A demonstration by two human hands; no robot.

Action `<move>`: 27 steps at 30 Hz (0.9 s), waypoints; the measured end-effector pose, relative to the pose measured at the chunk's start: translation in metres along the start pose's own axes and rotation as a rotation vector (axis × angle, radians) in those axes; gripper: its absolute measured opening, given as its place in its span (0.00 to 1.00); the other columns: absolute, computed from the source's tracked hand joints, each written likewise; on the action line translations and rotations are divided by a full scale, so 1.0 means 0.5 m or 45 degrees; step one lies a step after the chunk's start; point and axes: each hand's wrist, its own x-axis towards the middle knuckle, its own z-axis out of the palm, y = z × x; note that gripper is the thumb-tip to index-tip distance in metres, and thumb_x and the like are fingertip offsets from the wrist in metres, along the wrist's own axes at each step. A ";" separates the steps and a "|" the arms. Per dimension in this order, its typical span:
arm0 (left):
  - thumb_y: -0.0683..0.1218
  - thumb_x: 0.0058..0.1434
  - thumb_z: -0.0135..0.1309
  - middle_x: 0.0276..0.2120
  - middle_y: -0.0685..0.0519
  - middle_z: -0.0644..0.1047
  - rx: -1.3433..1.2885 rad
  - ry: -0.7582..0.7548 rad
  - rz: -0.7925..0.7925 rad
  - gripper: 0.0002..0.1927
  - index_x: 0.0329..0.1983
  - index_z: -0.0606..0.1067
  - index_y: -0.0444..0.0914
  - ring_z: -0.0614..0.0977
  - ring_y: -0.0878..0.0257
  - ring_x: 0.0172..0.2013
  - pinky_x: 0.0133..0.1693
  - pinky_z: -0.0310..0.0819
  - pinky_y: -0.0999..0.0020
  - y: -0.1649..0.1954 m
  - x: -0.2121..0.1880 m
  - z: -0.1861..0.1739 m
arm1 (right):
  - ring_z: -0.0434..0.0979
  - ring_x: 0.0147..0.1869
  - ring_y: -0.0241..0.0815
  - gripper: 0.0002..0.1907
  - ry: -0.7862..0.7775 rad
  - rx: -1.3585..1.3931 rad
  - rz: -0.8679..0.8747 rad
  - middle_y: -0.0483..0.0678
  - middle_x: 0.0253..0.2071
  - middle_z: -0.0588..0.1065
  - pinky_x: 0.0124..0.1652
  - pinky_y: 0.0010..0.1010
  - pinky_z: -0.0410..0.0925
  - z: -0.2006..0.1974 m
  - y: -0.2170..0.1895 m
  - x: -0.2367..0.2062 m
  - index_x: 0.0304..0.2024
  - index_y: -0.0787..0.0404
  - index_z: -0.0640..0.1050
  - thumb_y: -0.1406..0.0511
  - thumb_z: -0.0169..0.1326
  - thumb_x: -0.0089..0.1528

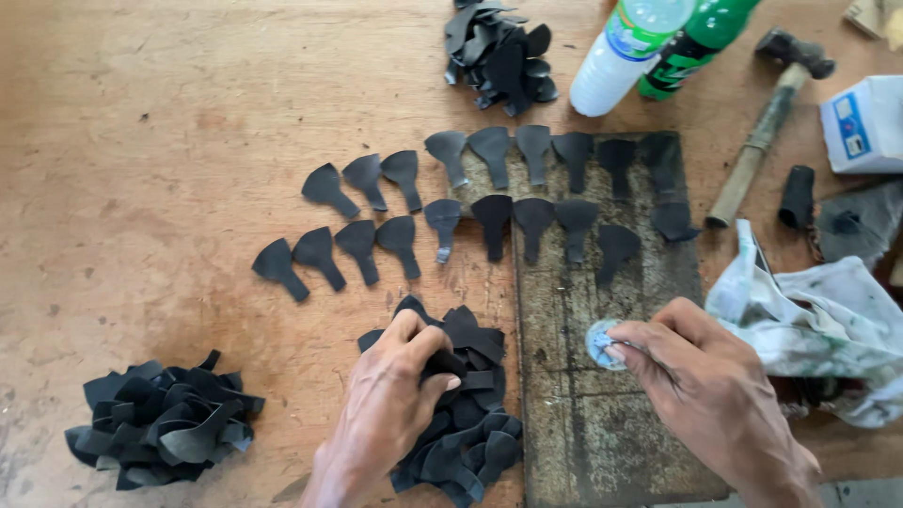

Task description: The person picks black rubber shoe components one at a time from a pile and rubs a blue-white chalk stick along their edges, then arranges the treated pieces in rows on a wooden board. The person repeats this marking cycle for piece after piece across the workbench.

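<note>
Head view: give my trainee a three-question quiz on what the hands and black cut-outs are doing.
1. True or false: the left hand rests on a pile of black cut-outs.
2. What does the right hand pinch? A) small round pad B) hammer C) green bottle
3. In how many rows are the spread cut-outs laid out?

Key: 1 true; 2 A; 3 two.

We see our two bare hands, left hand (pixel 390 395) and right hand (pixel 705 381): no gloves, rings, watch or visible sleeves.
</note>
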 end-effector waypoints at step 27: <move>0.35 0.58 0.64 0.41 0.44 0.84 -1.657 -0.127 -0.124 0.17 0.51 0.80 0.28 0.85 0.63 0.41 0.44 0.82 0.71 -0.014 0.029 0.160 | 0.72 0.28 0.35 0.10 0.126 0.271 0.082 0.44 0.31 0.71 0.24 0.28 0.69 0.041 0.028 -0.030 0.41 0.62 0.81 0.64 0.60 0.59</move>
